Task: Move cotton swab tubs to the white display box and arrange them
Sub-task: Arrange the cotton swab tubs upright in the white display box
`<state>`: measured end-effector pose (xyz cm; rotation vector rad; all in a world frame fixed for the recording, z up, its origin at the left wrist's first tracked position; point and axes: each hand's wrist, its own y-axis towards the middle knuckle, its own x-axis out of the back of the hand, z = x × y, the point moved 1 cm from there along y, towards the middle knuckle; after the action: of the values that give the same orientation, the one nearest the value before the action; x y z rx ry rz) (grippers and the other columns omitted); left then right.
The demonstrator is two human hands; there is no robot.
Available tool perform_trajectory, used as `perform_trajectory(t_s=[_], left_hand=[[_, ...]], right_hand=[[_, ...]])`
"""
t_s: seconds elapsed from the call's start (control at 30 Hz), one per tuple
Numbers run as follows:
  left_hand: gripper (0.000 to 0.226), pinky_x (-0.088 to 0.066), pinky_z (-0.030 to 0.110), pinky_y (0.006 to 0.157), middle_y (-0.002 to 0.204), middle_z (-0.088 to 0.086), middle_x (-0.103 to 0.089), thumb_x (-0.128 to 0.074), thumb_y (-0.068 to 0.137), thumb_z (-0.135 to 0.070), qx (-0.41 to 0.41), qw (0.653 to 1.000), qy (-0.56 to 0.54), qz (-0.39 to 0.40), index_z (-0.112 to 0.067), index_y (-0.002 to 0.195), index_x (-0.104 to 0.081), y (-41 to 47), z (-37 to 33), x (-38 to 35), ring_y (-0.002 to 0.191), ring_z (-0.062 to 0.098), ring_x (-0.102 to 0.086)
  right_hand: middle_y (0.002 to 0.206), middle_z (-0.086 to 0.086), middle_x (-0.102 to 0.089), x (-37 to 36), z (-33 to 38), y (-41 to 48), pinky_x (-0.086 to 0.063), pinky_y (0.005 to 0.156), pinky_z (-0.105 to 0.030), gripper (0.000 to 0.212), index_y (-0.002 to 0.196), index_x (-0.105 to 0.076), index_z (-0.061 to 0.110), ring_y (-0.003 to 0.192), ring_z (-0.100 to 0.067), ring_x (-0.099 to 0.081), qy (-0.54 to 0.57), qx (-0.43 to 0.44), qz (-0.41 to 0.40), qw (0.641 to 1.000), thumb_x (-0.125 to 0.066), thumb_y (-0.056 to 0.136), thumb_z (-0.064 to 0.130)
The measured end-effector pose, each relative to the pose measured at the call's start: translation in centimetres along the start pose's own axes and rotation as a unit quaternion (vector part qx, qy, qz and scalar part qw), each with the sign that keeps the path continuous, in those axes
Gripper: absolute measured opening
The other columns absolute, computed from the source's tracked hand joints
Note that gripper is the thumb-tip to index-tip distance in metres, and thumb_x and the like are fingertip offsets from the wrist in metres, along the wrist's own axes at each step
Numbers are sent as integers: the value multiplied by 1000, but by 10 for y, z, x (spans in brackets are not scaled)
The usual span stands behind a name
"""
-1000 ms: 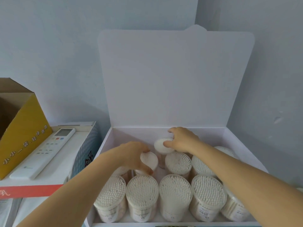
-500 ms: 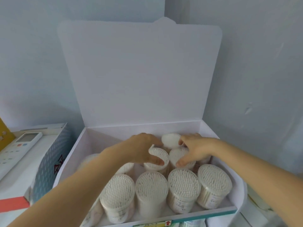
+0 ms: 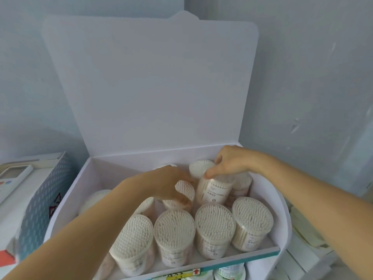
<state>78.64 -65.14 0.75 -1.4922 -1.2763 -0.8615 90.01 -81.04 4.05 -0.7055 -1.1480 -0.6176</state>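
Observation:
The white display box point(image 3: 96, 174) stands open with its lid upright against the wall. Several clear tubs of cotton swabs fill it; a front row of tubs point(image 3: 215, 229) stands upright. My right hand point(image 3: 230, 162) grips the top of a labelled tub point(image 3: 214, 193) in the back right and holds it raised above its neighbours. My left hand point(image 3: 167, 184) reaches into the middle and its fingers curl round the top of another tub point(image 3: 186, 188). Behind the hands stands a further tub point(image 3: 199, 167). At the left, one tub point(image 3: 94, 199) leans.
A white remote point(image 3: 12, 178) lies on a blue patterned box point(image 3: 42, 199) to the left. Pale packages point(image 3: 308, 231) sit to the right of the display box. Round containers point(image 3: 230, 271) show under its front edge. The wall stands close behind.
My right hand has lifted the labelled tub up out of the back row. My left hand stays on the middle tub. The view has shifted slightly.

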Motion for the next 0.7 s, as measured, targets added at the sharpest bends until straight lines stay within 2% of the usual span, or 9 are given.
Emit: perform_trajectory(t_s=[0.1, 0.23, 0.37, 0.47, 0.53, 0.6, 0.7], left_hand=[[63, -29, 22, 99, 141, -12, -45, -70, 78, -43, -3, 999, -5, -31, -34, 135, -45, 0, 3, 2, 130, 10, -40], [55, -27, 21, 101, 142, -12, -46, -64, 84, -42, -13, 999, 10, -50, -30, 136, -48, 1, 6, 4, 130, 9, -39], [51, -31, 25, 103, 140, -8, -47, -60, 88, -40, -11, 998, 27, -63, -29, 136, -46, 6, 8, 3, 128, 12, -41], [50, -30, 27, 104, 141, -7, -46, -58, 89, -39, -9, 997, 30, -65, -29, 136, -45, 8, 7, 3, 128, 13, -40], [49, -29, 27, 104, 142, -6, -45, -56, 90, -39, -10, 997, 33, -63, -27, 137, -45, 8, 6, 3, 129, 14, -39], [48, -29, 26, 103, 141, -7, -46, -56, 91, -38, -10, 998, 28, -62, -27, 136, -47, 8, 5, 4, 128, 13, -40], [44, -31, 26, 103, 139, -8, -49, -56, 91, -36, -13, 998, 21, -57, -28, 134, -49, 8, 5, 3, 127, 13, -42]], right_hand=[[100, 1, -67, 3, 3, 2, -53, 84, -35, 65, 94, -69, 17, 93, -17, -62, -9, -11, 15, 1000, -68, 56, 69], [100, -2, -65, 2, 14, -5, -48, 71, -29, 61, 94, -65, 14, 92, -20, -60, -57, -5, 9, 998, -64, 65, 68], [121, -3, -60, -26, 24, -16, -50, 84, -34, 70, 123, -57, 18, 107, -24, -58, -121, 30, 8, 992, -66, 68, 60], [134, -3, -53, -26, 17, -15, -46, 93, -36, 82, 135, -47, 20, 118, -24, -52, -118, 46, 36, 991, -66, 70, 66], [135, -4, -50, -7, 4, -10, -44, 97, -37, 78, 134, -48, 19, 121, -24, -50, -122, 35, 11, 992, -59, 74, 68], [137, -4, -49, 10, -10, -5, -42, 98, -35, 67, 136, -46, 19, 123, -24, -47, -157, 25, -4, 987, -57, 83, 59], [147, -2, -42, 7, -23, -1, -38, 105, -33, 60, 144, -38, 19, 131, -22, -42, -201, 16, 81, 976, -55, 90, 40]])
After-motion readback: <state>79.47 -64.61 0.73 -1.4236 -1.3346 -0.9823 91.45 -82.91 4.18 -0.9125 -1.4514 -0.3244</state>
